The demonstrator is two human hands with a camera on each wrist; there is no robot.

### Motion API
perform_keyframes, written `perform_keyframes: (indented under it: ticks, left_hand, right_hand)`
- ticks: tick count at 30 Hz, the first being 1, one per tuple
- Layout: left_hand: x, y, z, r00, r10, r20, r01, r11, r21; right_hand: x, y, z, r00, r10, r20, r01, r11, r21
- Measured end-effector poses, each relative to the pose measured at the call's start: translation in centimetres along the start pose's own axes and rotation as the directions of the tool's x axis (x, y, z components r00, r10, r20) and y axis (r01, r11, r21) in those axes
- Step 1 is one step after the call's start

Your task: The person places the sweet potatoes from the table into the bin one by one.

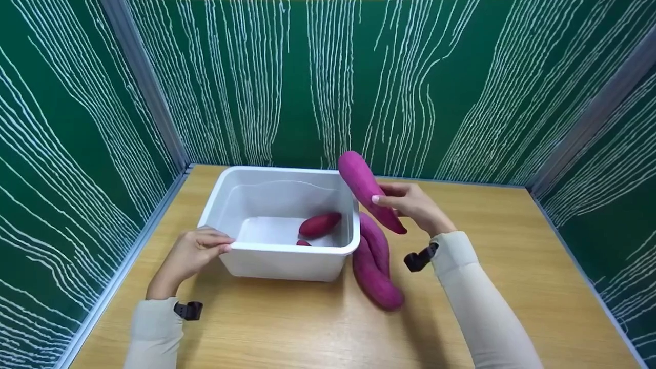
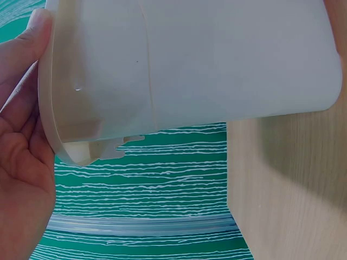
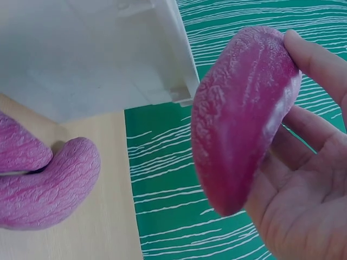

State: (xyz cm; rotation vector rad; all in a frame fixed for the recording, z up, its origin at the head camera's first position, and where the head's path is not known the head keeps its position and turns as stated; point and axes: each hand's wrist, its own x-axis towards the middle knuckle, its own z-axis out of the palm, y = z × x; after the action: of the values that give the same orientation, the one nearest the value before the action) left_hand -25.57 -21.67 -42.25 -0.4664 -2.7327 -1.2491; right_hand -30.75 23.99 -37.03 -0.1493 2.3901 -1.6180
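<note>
My right hand (image 1: 417, 205) grips a long pink-purple sweet potato (image 1: 361, 179) between thumb and fingers, raised beside the right rim of a white plastic bin (image 1: 279, 264). In the right wrist view, the held sweet potato (image 3: 244, 114) tapers toward its lower end. My left hand (image 1: 197, 251) pinches the bin's near-left corner, thumb and fingers on either side of the rim (image 2: 46, 97). Inside the bin, toward its right end, lies a dark red sweet potato (image 1: 320, 225). A smaller red piece (image 1: 303, 243) shows just over the near wall, mostly hidden.
Two more sweet potatoes lie against each other on the wooden table (image 1: 492, 287), right of the bin; one curved sweet potato (image 1: 376, 284) reaches nearer to me. Green panels (image 1: 292, 102) with white wavy lines stand along the back and both sides, joined by grey metal posts (image 1: 148, 82).
</note>
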Motion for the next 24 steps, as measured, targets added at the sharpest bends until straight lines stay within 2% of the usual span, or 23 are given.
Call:
perform_keyframes:
  ticks: [5,13,24]
  left_hand:
    - [0.0,0.0,0.0,1.0,-0.015,0.005,0.015,1.0,0.001]
    - [0.1,-0.1,0.1,0.997,0.067,-0.042,-0.066,0.997,0.032]
    - [0.0,0.2,0.1,1.0,0.012,-0.019,-0.011,0.999,0.031]
  right_hand:
    - [0.5,-0.8,0.7,0.999,-0.039,0.02,0.038,0.999,0.021]
    - [1.3,-1.8,1.8,0.998,-0.035,0.044,0.033,0.999,0.043]
    - [1.8,-2.7,3.1,0.999,-0.021,0.045,0.021,1.0,0.0]
